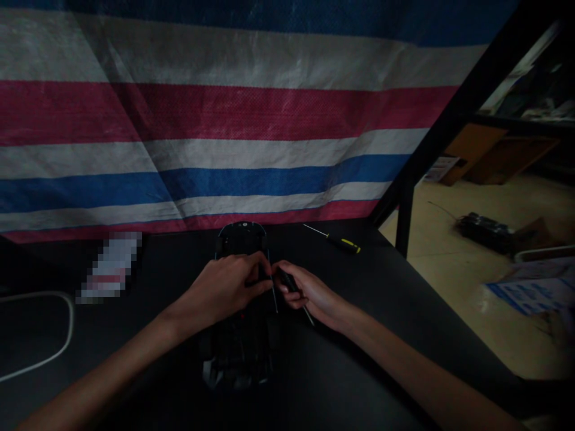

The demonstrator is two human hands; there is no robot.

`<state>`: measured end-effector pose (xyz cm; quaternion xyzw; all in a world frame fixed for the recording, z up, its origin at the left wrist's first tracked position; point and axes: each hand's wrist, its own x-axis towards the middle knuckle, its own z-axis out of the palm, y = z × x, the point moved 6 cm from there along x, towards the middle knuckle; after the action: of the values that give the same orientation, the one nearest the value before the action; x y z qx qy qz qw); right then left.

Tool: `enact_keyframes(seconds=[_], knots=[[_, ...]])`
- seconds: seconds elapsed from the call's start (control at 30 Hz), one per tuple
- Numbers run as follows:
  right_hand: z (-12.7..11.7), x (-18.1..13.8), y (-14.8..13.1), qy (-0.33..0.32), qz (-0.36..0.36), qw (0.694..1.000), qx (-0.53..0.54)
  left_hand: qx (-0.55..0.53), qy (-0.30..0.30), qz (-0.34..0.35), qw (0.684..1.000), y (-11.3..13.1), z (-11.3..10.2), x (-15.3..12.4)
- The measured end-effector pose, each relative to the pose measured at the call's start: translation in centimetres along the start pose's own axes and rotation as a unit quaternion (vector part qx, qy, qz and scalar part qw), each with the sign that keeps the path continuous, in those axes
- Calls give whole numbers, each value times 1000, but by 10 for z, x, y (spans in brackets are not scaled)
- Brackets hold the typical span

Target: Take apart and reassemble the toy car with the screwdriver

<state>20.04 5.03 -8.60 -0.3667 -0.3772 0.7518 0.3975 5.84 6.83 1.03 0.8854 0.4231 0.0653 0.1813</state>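
black model car (240,347): lower centre of frame, on worktop (171,257) | left hand (233,281): over car, fingers bent, grip unclear | right hand (303,287): wrapped around black-handled tool (287,279) | yellow-black screwdriver (342,242): right of centre

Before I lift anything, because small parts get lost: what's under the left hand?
A dark, car-like object lies under the left hand. Its far and near ends show; the hand covers part of its middle, so any loose parts there cannot be seen.
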Motion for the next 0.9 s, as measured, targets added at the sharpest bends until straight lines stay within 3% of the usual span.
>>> enact_keyframes(seconds=[0.53, 0.77, 0.9], knots=[[2, 3, -2, 5, -29, 999, -22, -28, -68, -15, 997, -4, 2, 7], [-10, 4, -15, 60, -90, 991, -75, -46, -78, -8, 996, -5, -1, 10], [-24, -2, -33, 115, -148, 971, -146, -55, -84, -4, 995, -8, 1, 13]])
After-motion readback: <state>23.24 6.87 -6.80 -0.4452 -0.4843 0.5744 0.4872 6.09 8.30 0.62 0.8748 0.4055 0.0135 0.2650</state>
